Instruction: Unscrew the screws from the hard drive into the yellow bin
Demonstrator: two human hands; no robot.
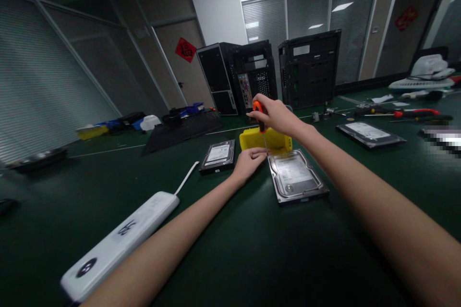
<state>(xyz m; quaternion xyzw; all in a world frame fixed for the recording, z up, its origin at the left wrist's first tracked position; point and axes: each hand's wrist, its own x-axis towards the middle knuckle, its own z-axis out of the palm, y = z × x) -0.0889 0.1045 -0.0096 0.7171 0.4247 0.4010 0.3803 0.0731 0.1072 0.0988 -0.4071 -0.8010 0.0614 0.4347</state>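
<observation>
My right hand (274, 114) is wrapped round the orange and black handle of a screwdriver (261, 123), which stands nearly upright. Its thin shaft points down at the far left corner of a silver hard drive (296, 177) lying flat on the table. Beside that corner, my left hand (249, 163) has its fingers pressed together at the screwdriver's tip; whatever they pinch is too small to make out. Just behind the drive is a yellow plastic tray (251, 140). A second hard drive (218, 155) lies to the left of my left hand.
A white power strip (122, 244) lies at the left front of the green table (230, 259). Black computer cases (309, 69) stand at the back. Another hard drive (370, 134) and several hand tools (406, 113) lie to the right. A black mat (180, 131) is back left.
</observation>
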